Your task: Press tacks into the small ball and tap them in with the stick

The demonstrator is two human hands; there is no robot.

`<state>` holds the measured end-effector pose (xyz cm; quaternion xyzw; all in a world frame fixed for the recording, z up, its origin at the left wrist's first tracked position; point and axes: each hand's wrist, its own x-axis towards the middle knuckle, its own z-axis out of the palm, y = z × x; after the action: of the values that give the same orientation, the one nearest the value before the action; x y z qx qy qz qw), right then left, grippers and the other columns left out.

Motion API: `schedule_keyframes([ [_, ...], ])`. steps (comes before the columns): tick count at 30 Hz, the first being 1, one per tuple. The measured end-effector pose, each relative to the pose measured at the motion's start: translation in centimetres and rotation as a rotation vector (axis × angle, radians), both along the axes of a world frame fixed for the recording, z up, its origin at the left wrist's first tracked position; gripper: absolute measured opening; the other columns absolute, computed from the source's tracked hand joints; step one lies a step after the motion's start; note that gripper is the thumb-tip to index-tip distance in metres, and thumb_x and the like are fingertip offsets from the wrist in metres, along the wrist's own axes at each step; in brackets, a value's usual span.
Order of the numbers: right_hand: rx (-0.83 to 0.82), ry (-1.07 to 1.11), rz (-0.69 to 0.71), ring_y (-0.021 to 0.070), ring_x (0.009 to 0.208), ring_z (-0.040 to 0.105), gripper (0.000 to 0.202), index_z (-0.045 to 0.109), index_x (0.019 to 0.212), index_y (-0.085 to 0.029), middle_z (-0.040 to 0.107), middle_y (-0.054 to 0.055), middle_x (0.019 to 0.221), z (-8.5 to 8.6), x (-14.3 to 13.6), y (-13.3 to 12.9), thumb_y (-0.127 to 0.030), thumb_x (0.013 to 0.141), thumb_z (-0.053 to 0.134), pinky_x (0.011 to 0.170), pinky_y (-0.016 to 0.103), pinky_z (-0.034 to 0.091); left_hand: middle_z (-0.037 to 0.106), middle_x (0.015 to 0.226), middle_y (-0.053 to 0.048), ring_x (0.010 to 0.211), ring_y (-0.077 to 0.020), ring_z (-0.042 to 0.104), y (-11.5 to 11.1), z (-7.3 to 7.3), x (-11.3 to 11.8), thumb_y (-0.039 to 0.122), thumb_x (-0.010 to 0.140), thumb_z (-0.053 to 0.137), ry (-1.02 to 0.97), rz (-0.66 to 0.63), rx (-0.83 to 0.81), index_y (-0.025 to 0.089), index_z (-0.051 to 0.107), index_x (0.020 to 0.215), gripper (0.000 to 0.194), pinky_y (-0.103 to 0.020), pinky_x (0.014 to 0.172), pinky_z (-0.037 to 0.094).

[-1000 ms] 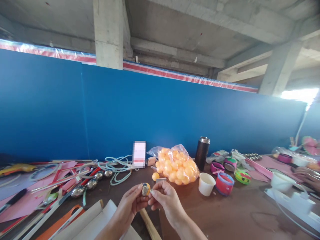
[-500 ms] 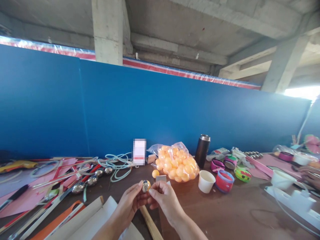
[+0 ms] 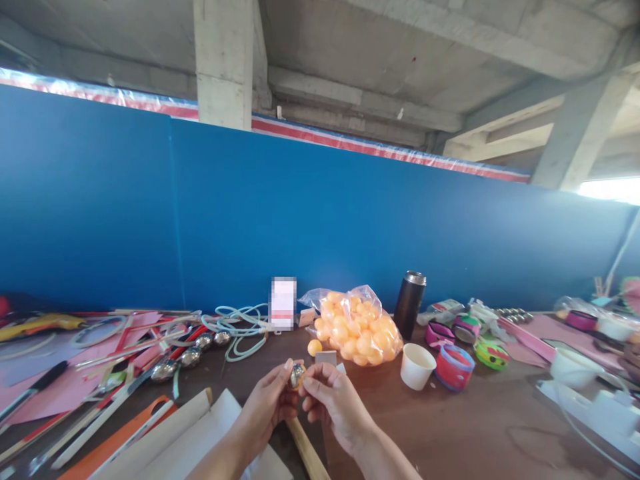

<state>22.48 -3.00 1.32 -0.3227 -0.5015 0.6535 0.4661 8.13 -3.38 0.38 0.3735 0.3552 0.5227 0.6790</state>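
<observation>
Between both hands, above the table, is a small orange ball with a shiny silver covering (image 3: 297,376) over most of its visible side. My left hand (image 3: 274,399) pinches it from the left with thumb and fingers. My right hand (image 3: 334,399) has thumb and fingertips closed against its right side, where a little orange shows. Just beyond the hands lies a loose orange ball (image 3: 315,347), beside a clear bag of orange balls (image 3: 356,330). Below the hands a wooden handle (image 3: 306,447) slants toward me.
Several silver balls (image 3: 191,357), pale tubing (image 3: 245,327), sticks and pink sheets lie left. To the right stand a white paper cup (image 3: 418,367), rolls of coloured tape (image 3: 454,367), a black bottle (image 3: 411,303) and a white power strip (image 3: 590,417). A blue partition (image 3: 325,213) rises behind.
The silver covering faces me more now, and less orange shows on the held ball. Both hands keep hold of it. The whole view has shifted slightly.
</observation>
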Motion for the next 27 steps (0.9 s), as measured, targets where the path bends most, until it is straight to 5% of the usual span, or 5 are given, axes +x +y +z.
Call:
schedule_keyframes([
  [9,-0.039,0.065,0.037,0.0055,0.050,0.049,0.021,0.054,0.077,-0.014,0.059,0.001,0.069,0.37,0.08,-0.16,-0.030,0.072,0.066,0.041,0.014,0.037,0.058,0.069,-0.001,0.053,-0.0075,0.050,0.05,-0.41,-0.13,0.051,0.071,0.053,0.061,-0.007,0.044,0.017,0.057,0.079,0.036,-0.017,0.044,0.037],
  [27,-0.076,0.163,0.035,0.0043,0.050,0.046,0.018,0.056,0.074,-0.013,0.058,0.001,0.067,0.21,-0.10,-0.18,-0.028,0.073,0.066,0.044,0.014,0.038,0.060,0.069,-0.003,0.054,-0.0078,0.053,-0.06,0.10,-0.22,0.049,0.074,0.051,0.072,-0.029,0.081,0.015,0.057,0.080,0.034,-0.018,0.046,0.037],
])
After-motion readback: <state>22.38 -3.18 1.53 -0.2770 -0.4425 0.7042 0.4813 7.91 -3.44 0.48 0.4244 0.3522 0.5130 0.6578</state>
